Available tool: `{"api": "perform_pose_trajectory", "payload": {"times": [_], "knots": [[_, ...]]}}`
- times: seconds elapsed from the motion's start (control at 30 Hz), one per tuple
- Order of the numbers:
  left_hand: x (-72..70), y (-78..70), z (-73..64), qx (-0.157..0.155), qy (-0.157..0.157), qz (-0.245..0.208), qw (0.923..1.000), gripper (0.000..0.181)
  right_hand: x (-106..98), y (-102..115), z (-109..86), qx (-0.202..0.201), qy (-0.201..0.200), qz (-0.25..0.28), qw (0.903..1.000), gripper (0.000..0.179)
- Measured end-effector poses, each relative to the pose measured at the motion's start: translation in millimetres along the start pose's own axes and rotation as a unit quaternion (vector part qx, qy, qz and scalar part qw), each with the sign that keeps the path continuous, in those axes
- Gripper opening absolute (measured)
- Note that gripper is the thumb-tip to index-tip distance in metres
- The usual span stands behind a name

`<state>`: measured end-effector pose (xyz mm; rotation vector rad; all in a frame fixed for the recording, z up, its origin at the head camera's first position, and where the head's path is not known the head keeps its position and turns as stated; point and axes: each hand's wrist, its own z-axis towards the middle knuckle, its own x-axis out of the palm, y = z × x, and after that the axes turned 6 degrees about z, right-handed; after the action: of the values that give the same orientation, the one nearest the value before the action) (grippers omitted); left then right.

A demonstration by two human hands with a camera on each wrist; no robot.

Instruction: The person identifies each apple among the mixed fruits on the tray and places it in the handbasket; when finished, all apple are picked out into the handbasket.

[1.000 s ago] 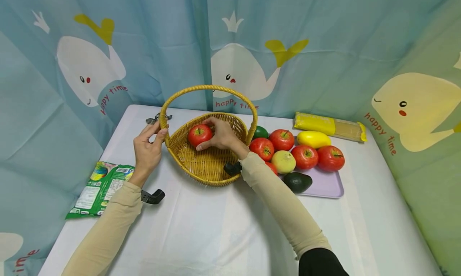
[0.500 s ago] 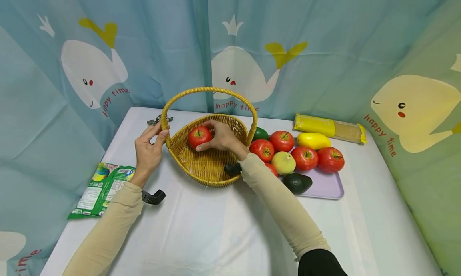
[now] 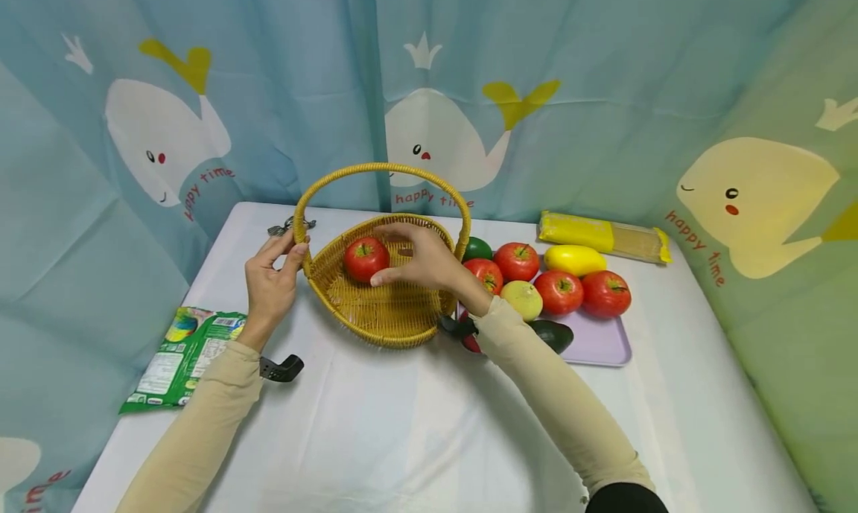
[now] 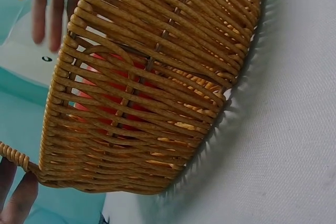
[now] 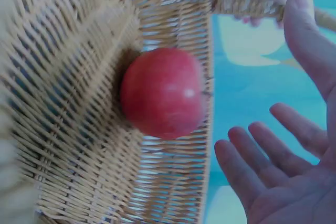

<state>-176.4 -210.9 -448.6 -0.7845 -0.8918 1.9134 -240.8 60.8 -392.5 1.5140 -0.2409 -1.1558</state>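
Round red apple with a short stem (image 3: 366, 259) sits inside the golden-brown woven wicker basket (image 3: 375, 312), toward its left end and close to the wall; you can see its red through the weave in the left wrist view. To your right, a pale purple rectangular tray (image 3: 599, 338) bears several red apples (image 3: 560, 292), a pale yellow-green round fruit (image 3: 522, 300) and a dark green avocado (image 3: 555, 336). The apple in the basket lies between your two hands. Your right hand (image 3: 429, 258) is over the basket, just to the apple's right, fingers spread and thumb apart, holding nothing. Your left hand (image 3: 271, 286) is outside the basket, its fingers and thumb pinching the tall arched wicker handle (image 3: 383, 168) at its left base, above the white counter (image 3: 375, 424).
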Motion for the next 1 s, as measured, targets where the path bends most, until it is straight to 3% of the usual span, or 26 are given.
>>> {"api": "perform_pose_trajectory", "payload": {"times": [0.2,0.43,0.77,1.0], "knots": [[1.6,-0.3,-0.4,0.001,0.000,-0.013,0.9999,0.032,-13,14,-34.1,-0.035,-0.013,0.063,0.9973,0.079],[0.4,-0.5,-0.9,-0.006,-0.002,-0.009,0.9999,0.033,-43,20,-84.3,-0.053,-0.063,0.127,0.9884,0.068],[-2.6,-6.9,0.6,-0.004,0.000,-0.004,1.0000,0.032,-86,3,-149.6,-0.079,-0.163,0.117,0.9766,0.068],[-1.4,-1.5,-0.1,-0.001,0.004,-0.004,1.0000,0.032,-113,-24,-182.3,-0.101,-0.272,0.099,0.9517,0.075]]}}
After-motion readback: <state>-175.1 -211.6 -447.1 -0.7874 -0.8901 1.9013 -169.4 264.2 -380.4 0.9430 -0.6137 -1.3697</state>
